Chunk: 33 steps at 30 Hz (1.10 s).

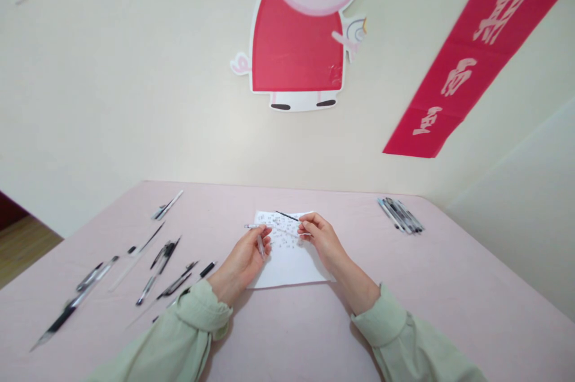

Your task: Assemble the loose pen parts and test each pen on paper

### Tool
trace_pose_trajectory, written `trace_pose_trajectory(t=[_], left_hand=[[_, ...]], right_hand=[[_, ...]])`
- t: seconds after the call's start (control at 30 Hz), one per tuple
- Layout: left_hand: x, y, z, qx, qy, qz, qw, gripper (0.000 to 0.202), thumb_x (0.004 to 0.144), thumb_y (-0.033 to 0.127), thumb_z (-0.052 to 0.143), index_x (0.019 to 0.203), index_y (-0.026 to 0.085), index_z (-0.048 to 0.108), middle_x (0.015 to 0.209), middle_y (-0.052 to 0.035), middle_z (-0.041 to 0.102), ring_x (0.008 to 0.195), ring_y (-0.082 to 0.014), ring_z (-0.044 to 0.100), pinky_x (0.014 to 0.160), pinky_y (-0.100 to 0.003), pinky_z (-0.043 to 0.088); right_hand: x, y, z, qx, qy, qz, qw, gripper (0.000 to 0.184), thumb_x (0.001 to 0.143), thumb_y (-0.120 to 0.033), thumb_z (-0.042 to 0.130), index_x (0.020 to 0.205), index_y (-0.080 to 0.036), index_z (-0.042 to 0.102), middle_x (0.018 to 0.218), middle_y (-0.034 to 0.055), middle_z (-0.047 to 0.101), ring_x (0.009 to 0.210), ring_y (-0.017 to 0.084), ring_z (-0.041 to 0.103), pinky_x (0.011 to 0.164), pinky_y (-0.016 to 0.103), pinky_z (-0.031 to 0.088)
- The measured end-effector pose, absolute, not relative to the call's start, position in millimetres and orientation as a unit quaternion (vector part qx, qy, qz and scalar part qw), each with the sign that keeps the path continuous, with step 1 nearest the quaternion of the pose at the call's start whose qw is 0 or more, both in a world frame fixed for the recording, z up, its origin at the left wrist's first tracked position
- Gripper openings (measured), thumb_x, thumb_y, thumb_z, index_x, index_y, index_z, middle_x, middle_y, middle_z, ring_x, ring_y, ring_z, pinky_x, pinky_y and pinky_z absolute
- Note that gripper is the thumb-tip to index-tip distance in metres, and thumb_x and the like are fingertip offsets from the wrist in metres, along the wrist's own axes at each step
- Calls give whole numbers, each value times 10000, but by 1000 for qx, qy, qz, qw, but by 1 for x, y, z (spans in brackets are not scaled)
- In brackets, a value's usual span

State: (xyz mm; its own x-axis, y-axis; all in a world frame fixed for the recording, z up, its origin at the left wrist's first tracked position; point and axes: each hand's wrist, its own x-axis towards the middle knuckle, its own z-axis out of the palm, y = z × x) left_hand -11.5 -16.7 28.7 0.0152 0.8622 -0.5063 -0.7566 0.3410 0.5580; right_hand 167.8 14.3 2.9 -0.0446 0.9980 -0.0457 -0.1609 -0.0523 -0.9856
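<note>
Over a white sheet of paper [291,271] covered with small marks in its upper part, both my hands hold pen parts. My left hand [246,255] is closed around a slim clear pen barrel [252,226] that points left. Another short translucent piece [261,246], perhaps a pen cap, shows against its fingers. Thumb and fingertips of my right hand [324,243] pinch a thin pen refill [286,215], its dark end pointing up and left. A pale length seems to extend from the right fingers toward the left hand, but it is blurred against the paper.
Several pens and loose pen parts [164,265] lie scattered on the pink tabletop [287,334] at the left. A neat bundle of pens [401,215] rests at the back right. Behind the table stands a wall with a cartoon pig cutout [296,41] and a red banner [458,76].
</note>
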Motion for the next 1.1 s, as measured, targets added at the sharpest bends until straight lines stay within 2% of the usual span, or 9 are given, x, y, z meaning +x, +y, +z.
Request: trace_pose_trajectory(t=[0.27, 0.43, 0.57, 0.67, 0.77, 0.9, 1.0, 1.1], left_hand=[[-9, -18, 19, 147, 380, 566, 717, 91, 854, 71, 563, 827, 107, 642, 777, -25, 633, 578, -59, 582, 464, -149, 469], [-11, -17, 15, 152, 384, 564, 715, 105, 855, 67, 553, 813, 95, 644, 704, -9, 588, 534, -42, 541, 446, -130, 434], [-11, -18, 18, 154, 382, 554, 723, 113, 860, 68, 536, 809, 89, 635, 721, -12, 582, 505, -29, 505, 426, -127, 405], [-10, -21, 17, 167, 379, 544, 730, 110, 862, 85, 531, 823, 90, 634, 767, -16, 591, 499, -21, 489, 405, -128, 377], [-8, -23, 13, 184, 383, 524, 738, 107, 857, 101, 533, 828, 97, 636, 775, -13, 592, 489, -20, 475, 388, -130, 350], [-8, -24, 10, 211, 376, 504, 749, 114, 845, 123, 546, 804, 94, 648, 733, -5, 579, 477, -19, 457, 376, -128, 327], [-9, -24, 10, 219, 378, 498, 749, 129, 835, 122, 546, 774, 90, 656, 711, -6, 576, 470, -16, 446, 371, -126, 316], [-9, -24, 11, 219, 382, 490, 752, 122, 823, 124, 554, 766, 90, 657, 704, -4, 578, 460, -15, 438, 372, -129, 317]], right_hand=[[142, -1, -3, -438, -520, 560, 474, 200, 696, -333, 682, 790, -198, 567, 710, -2, 652, 673, 139, 625, 649, 276, 491], [136, -9, -3, -413, -602, 513, 451, 146, 792, -341, 594, 792, -209, 532, 739, -5, 641, 703, 148, 626, 666, 287, 509], [151, 8, -1, -449, -688, 390, 416, 60, 837, -244, 512, 841, -210, 561, 795, -6, 625, 722, 143, 602, 681, 282, 489], [156, 29, 0, -486, -765, 261, 333, 91, 807, -135, 524, 827, -196, 589, 840, 9, 621, 769, 143, 582, 729, 278, 448], [146, 46, 2, -523, -792, 178, 259, 92, 822, -149, 549, 881, -193, 605, 910, 31, 614, 835, 152, 572, 737, 266, 415], [124, 54, 4, -560, -796, 118, 198, 84, 828, -189, 552, 893, -210, 601, 947, 32, 600, 823, 156, 566, 648, 247, 368], [119, 54, 2, -554, -803, 97, 197, 81, 834, -166, 522, 842, -213, 587, 918, 25, 591, 797, 150, 553, 618, 243, 343], [126, 55, -1, -543, -791, 130, 250, 100, 805, -121, 509, 779, -200, 564, 851, 14, 587, 771, 141, 538, 636, 239, 354]])
